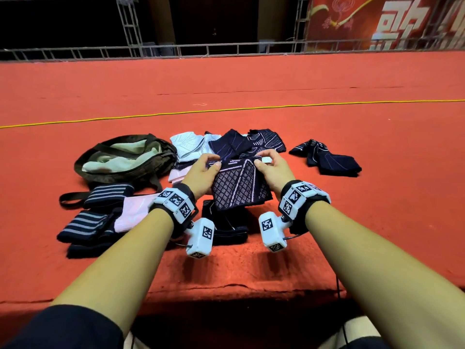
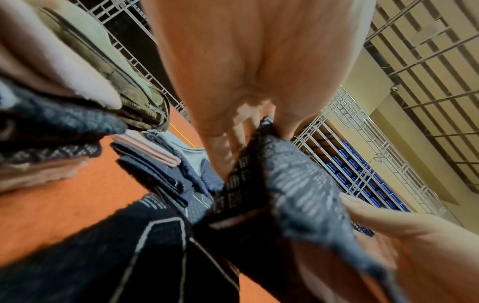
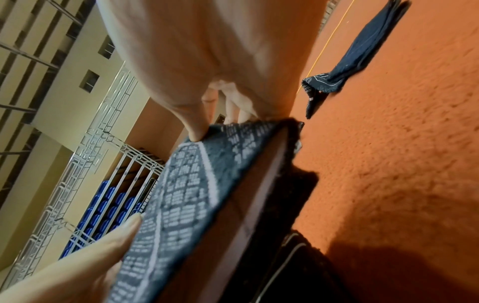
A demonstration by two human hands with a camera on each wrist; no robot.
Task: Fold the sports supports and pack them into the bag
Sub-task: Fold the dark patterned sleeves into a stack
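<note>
A folded dark knit support with a pale diamond pattern (image 1: 239,186) is held up above the red carpet. My left hand (image 1: 205,172) grips its left top corner, thumb on top, and my right hand (image 1: 270,166) grips its right top corner. The wrist views show the same patterned support (image 2: 290,184) (image 3: 186,194) pinched between thumb and fingers. An olive bag (image 1: 123,157) lies open at the left, its pale lining showing. Several folded supports (image 1: 226,144), white and dark, lie in a pile just behind my hands.
Striped dark wraps and a pink support (image 1: 105,212) lie at the near left. Another dark support (image 1: 226,225) lies under my hands. A dark loose support (image 1: 327,157) lies at the right. A yellow cord (image 1: 226,110) crosses the carpet further back. A metal truss (image 1: 176,50) stands behind.
</note>
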